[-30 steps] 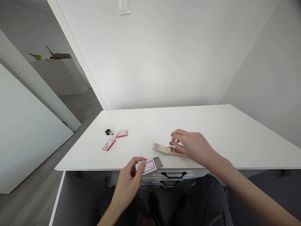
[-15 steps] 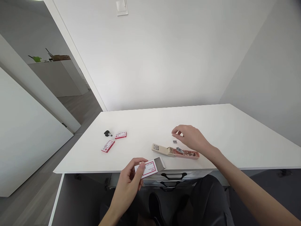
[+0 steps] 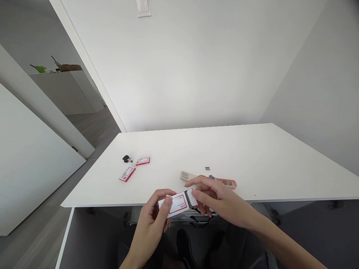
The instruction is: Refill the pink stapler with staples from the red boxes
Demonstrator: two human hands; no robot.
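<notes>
My left hand [image 3: 155, 215] holds a small white and red staple box [image 3: 178, 204] just in front of the table edge, thumb on top. Its grey inner part shows in a narrow gap near the right end. My right hand [image 3: 211, 194] pinches that white right end between thumb and fingers. Behind the right hand lies an opened stapler [image 3: 228, 182], pink and cream, with its middle partly hidden by the fingers. A short strip of staples [image 3: 207, 168] rests on the table just beyond the stapler.
Two more staple boxes, one nearer [image 3: 127, 174] and one farther [image 3: 143, 160], lie on the white table [image 3: 238, 149] at the left. Beside them is a small black object with a metal end [image 3: 127, 158]. Drawers with black handles [image 3: 199, 225] are below the edge.
My right hand has come back from near the staple strip to the box and now grips its end. The inner part is pushed further in. My left hand keeps its hold.
</notes>
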